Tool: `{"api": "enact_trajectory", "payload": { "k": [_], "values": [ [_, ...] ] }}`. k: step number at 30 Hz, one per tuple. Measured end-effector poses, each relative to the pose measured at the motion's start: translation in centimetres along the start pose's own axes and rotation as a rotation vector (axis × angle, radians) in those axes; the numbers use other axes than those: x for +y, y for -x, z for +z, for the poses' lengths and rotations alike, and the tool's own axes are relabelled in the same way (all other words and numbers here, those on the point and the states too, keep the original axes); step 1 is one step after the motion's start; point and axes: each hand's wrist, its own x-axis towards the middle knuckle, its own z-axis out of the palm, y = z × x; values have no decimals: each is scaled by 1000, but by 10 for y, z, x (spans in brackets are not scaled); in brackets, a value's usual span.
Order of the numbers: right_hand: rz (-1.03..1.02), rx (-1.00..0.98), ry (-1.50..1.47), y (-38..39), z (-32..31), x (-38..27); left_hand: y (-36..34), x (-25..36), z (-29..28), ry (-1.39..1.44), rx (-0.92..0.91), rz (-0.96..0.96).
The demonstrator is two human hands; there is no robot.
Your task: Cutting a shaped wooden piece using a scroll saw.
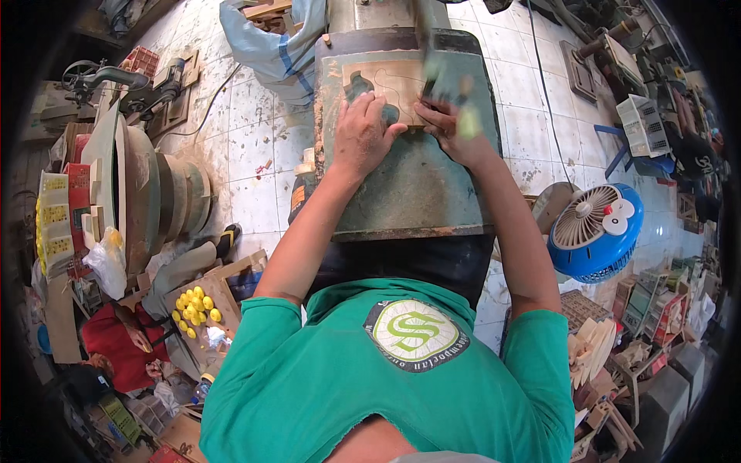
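Note:
A thin, light-brown wooden board (397,79) lies flat on a machine's worn green work table (409,181). A curved line is drawn on it, and greenish table shows through gaps at its left side and beside my left thumb. My left hand (363,135) rests on the board's lower left part, fingers stretched over the wood and thumb apart. At the lower right corner, my right hand (448,130) has its bent fingers closed on the board's edge. Blurred green and dark machine parts (451,92) stand just above my right hand, partly hiding its fingers and the wood.
A white and blue sack (270,58) stands left of the table. Nearby on the left is a large round machine (143,201); a blue fan (594,231) is at right. Another person in red (123,347) sits lower left by yellow pieces (196,311). Wood scraps (594,347) lie lower right.

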Motion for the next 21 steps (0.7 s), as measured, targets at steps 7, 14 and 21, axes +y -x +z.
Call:
{"api": "enact_trajectory", "payload": {
  "k": [7,14,21],
  "values": [
    [-159,61,-27,0,1,8,0,0,1,1,5,8],
    [-101,6,-94,-2,3,11,1,0,-2,-3,13,19],
    [63,-69,-272,2,-1,8,1,2,0,-7,15,23]
  ]
}}
